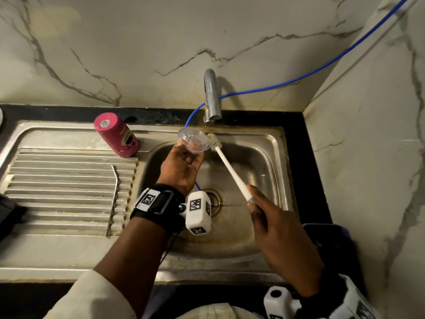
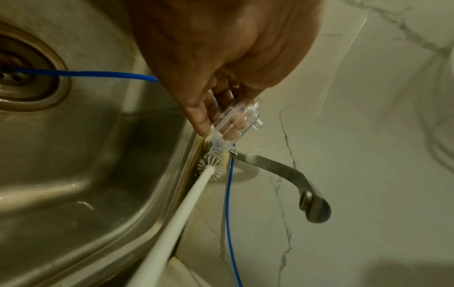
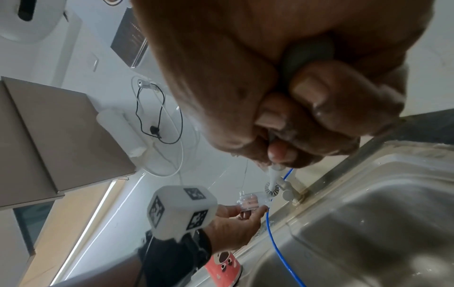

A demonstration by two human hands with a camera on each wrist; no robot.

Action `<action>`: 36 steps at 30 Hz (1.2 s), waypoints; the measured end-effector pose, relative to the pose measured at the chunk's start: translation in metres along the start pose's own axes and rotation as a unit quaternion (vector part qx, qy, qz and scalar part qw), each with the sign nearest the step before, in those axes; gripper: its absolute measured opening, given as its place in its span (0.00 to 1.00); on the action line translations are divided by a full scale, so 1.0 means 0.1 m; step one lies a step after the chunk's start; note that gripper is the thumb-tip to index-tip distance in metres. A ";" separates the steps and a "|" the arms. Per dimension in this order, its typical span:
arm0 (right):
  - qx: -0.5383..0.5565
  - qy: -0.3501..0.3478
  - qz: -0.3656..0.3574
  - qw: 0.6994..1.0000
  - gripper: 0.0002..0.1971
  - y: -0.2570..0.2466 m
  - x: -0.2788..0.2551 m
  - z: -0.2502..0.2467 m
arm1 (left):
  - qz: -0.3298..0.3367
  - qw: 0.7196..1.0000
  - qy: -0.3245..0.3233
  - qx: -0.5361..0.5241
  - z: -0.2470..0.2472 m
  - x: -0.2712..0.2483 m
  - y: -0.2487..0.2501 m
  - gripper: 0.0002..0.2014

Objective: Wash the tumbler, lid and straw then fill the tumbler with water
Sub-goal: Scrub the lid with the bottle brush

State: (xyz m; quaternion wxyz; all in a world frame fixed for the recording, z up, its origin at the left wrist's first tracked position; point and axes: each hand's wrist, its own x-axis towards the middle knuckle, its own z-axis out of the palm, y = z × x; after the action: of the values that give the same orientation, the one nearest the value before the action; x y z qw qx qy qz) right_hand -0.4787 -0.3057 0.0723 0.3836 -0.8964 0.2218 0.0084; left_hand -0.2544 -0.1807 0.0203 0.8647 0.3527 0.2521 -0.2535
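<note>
Over the sink basin, my left hand holds the clear round lid by its edge, fingertips behind it; the lid shows edge-on in the left wrist view. My right hand grips the white handle of a bottle brush, and its bristle head touches the lid's right rim. The pink tumbler stands upside down on the draining board at the back. A bent metal straw lies along the ribs of the draining board.
A steel tap stands behind the basin, with no water seen running from it. A thin blue hose runs from the right wall past the tap down to the drain. Marble walls close the back and right.
</note>
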 end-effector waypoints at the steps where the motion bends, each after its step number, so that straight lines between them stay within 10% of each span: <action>1: 0.002 0.009 0.005 1.000 0.25 0.02 0.04 0.00 | -0.008 1.000 -0.011 0.013 -0.01 -0.02 -0.03 0.20; 36: -0.014 0.030 -0.015 0.999 0.26 -0.07 0.11 0.05 | 0.054 0.984 -0.022 0.165 -0.09 0.05 -0.10 0.12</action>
State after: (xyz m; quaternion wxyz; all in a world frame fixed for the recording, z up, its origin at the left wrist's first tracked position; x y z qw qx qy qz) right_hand -0.4653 -0.3026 0.0716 0.3643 -0.9048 0.2194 -0.0217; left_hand -0.2596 -0.1818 0.0068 0.8122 0.4984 0.1680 -0.2523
